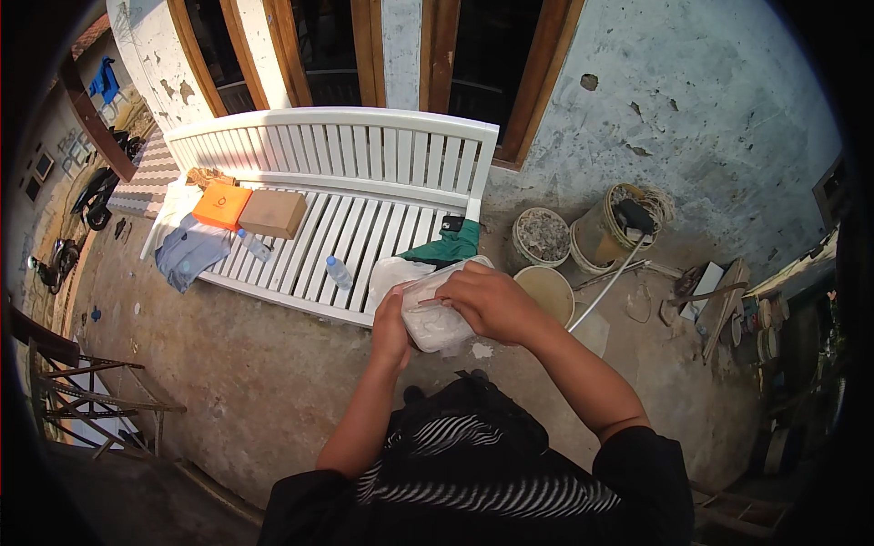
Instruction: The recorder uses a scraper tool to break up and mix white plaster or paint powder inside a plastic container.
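A whitish, rounded rectangular container [439, 329], its surface smeared or wrapped in something cloudy, is held up in front of my body. My left hand [390, 329] grips its left side, with the thumb near the top. Over its upper right part, my right hand [492, 302] has its fingers bent and pinched together. A thin reddish-brown strip [426, 302] shows at those fingertips; its kind is too small to make out. Just behind the container, a white plastic bag [390, 276] and a green cloth [446, 246] lie on the bench's right end.
A white slatted bench [300, 238] carries an orange box [221, 206], a brown box [272, 213], a water bottle [339, 271] and a grey cloth [188, 252]. To the right stand buckets of rubble [541, 235], a pale round lid or tub [546, 293] and a white pole [605, 284].
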{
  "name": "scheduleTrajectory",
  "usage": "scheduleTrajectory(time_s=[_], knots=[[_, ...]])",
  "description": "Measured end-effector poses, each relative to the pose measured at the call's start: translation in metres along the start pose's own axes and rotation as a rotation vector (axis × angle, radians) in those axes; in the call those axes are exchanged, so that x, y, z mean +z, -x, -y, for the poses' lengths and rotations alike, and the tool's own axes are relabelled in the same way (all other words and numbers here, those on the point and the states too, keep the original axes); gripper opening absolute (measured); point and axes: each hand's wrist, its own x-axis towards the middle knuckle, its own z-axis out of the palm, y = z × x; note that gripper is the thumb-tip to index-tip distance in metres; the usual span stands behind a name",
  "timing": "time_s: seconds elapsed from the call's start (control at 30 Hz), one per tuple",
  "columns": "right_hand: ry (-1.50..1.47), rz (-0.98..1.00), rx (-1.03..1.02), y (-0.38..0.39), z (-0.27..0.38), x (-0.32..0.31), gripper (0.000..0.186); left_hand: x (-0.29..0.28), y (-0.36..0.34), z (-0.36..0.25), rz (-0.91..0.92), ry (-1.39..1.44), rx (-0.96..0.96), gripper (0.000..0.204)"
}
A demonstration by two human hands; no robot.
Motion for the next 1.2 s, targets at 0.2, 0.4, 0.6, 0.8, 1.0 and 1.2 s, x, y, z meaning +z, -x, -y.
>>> scheduleTrajectory(time_s=[0.2,0.4,0.6,0.8,1.0,1.2], knots=[[-0.058,0.045,-0.026,0.010,0.007,-0.032,0.015,-0.001,-0.003,-0.005,-0.022,-0.014,0.009,0.041],[0.026,0.042,0.011,0.013,-0.002,-0.028,0.015,0.014,-0.003,-0.012,0.010,-0.025,0.022,0.042],[0.107,-0.101,0.013,0.004,-0.001,-0.034,0.018,0.017,-0.006,-0.004,0.038,-0.003,0.029,0.042],[0.290,-0.191,0.154,0.003,0.008,-0.047,0.016,0.019,-0.001,-0.010,0.040,-0.036,0.049,0.042],[0.313,-0.219,0.111,-0.001,-0.006,-0.016,0.015,0.019,-0.003,-0.003,0.059,-0.066,0.076,0.042],[0.189,-0.124,0.079,-0.008,-0.003,-0.006,0.017,0.020,-0.002,-0.003,0.082,-0.051,0.087,0.042]])
